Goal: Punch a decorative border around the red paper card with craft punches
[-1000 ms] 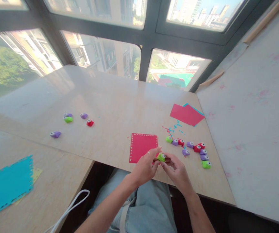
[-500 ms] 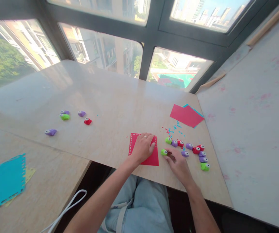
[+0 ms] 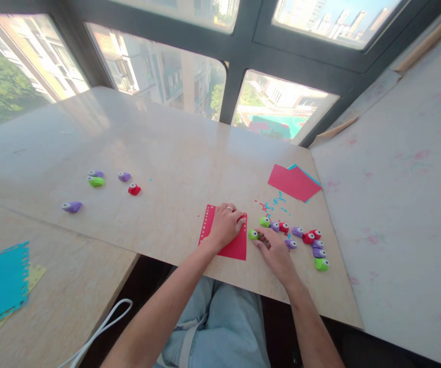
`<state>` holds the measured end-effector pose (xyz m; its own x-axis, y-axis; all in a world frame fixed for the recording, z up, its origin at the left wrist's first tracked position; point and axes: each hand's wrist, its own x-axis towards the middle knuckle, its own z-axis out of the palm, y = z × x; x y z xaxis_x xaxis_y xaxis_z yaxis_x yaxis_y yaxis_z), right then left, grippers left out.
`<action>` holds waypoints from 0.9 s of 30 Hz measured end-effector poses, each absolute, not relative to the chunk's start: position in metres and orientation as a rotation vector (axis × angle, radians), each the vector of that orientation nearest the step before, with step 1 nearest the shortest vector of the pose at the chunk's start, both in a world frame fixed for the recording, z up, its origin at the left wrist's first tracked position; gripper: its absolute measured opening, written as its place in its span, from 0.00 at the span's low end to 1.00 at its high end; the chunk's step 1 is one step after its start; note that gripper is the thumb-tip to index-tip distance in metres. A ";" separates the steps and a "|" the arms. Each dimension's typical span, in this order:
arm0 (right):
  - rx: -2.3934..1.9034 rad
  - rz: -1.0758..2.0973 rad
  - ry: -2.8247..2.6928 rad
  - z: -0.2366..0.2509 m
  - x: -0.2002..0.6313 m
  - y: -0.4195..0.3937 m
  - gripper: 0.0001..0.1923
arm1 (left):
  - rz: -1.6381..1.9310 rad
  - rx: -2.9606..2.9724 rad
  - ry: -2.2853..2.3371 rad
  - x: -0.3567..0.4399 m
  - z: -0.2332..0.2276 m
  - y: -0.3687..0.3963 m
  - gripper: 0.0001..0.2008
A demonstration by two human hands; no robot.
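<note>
A red sheet of paper (image 3: pixel 235 250) lies near the table's front edge, with small holes punched along its left, top and right borders. My left hand (image 3: pixel 226 226) rests flat on it, fingers stretched out and a ring on one of them. Just right of the sheet, my right hand (image 3: pixel 276 253) pinches a small green craft punch (image 3: pixel 253 234), close to the paper's right edge but apart from it. Behind that hand stand another green punch (image 3: pixel 265 222), a purple punch (image 3: pixel 274 227) and a red punch (image 3: pixel 283 227).
More punches curve down the right side, ending with a green one (image 3: pixel 322 264). Paper bits (image 3: pixel 276 200) lie scattered behind them, near red and blue sheets (image 3: pixel 293 183). Several punches, one red (image 3: pixel 134 189), stand at left. A blue punched sheet (image 3: pixel 1 286) lies front left.
My right hand has moved slightly left and away from me with the green punch, nearer the red paper. My left hand stays on the sheet. The view has shifted slightly.
</note>
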<state>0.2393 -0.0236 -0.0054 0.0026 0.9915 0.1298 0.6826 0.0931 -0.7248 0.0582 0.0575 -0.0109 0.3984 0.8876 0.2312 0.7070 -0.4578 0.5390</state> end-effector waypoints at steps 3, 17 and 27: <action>-1.655 0.653 -1.730 -0.005 0.237 -0.022 0.13 | 0.687 2.307 1.403 0.060 -0.009 0.060 0.08; -1.656 0.659 -1.573 -0.013 0.233 -0.026 0.16 | 0.707 2.283 1.402 0.063 -0.011 0.068 0.06; -1.650 0.480 -1.598 -0.030 0.229 -0.026 0.16 | 0.808 2.115 1.375 0.060 -0.010 0.072 0.05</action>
